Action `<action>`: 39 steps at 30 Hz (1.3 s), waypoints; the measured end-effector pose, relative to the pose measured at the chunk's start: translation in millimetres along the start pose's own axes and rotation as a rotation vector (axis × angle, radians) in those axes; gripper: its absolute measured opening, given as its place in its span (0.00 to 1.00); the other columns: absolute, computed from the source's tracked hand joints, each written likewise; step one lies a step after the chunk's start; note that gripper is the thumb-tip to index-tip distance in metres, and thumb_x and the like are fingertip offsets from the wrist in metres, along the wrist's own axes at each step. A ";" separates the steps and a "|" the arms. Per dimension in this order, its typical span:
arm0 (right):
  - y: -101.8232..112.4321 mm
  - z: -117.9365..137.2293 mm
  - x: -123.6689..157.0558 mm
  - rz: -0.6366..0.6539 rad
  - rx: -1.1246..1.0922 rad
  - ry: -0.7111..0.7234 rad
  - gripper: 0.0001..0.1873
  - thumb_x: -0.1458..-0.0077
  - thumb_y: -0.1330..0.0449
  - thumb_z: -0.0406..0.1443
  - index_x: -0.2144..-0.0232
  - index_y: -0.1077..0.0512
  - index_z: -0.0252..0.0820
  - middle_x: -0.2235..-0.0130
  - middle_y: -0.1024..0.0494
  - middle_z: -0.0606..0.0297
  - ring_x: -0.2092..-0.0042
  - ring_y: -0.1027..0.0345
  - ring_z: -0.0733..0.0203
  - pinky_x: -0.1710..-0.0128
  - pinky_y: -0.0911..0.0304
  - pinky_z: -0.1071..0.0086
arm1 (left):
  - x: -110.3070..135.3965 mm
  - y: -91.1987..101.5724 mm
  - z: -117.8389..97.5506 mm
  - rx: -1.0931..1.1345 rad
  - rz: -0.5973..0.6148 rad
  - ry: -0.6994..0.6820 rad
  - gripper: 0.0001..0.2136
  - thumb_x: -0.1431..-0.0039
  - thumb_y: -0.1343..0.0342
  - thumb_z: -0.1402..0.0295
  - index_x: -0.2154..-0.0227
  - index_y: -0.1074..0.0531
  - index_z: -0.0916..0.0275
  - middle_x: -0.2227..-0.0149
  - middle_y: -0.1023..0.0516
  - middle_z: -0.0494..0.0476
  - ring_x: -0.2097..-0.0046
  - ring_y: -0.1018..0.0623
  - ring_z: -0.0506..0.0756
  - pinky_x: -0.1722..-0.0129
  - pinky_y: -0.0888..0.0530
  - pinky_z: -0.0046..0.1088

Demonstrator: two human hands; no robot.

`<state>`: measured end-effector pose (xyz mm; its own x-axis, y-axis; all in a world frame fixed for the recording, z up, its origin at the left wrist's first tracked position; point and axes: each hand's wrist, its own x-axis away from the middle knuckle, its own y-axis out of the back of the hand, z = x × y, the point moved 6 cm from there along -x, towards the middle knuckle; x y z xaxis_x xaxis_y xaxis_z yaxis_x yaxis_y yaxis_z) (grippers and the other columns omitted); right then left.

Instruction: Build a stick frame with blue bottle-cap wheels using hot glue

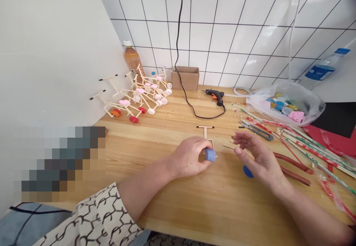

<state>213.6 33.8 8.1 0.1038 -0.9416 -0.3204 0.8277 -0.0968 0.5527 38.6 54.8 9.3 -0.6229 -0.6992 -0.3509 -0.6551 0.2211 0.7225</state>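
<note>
My left hand (191, 157) pinches a light blue bottle cap (210, 155) between thumb and fingers. A small wooden stick frame (205, 131) with a dark-ended crossbar reaches out just beyond those fingers; whether it is joined to the cap is hidden. My right hand (258, 160) is raised over the table with its fingers apart and holds nothing. Close to its thumb lies a short loose stick (228, 146). Partly under the right hand are a dark blue cap (247, 171) and red-handled pliers (296, 163), whose jaws are out of sight.
Several stick-and-cap carts (139, 94) crowd the back left beside a drink bottle (132, 56). A cardboard box (185, 78) and a corded glue gun (215, 96) are at the back. Rightward lie snips (258, 130), wrapped sticks (314, 147) and a bag of caps (256, 101).
</note>
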 end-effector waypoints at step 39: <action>-21.1 31.7 15.3 0.361 0.135 0.329 0.09 0.43 0.46 0.39 0.64 0.32 0.39 0.71 0.27 0.62 0.70 0.34 0.62 0.71 0.36 0.69 | 17.1 -20.8 -34.9 -0.149 0.126 -0.197 0.07 0.46 0.48 0.66 0.67 0.33 0.65 0.69 0.25 0.56 0.66 0.27 0.53 0.65 0.29 0.29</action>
<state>180.2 11.2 16.0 0.5568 -0.7732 -0.3035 0.6301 0.1551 0.7609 56.4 14.5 9.0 -0.7761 -0.5235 -0.3516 -0.5063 0.1849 0.8423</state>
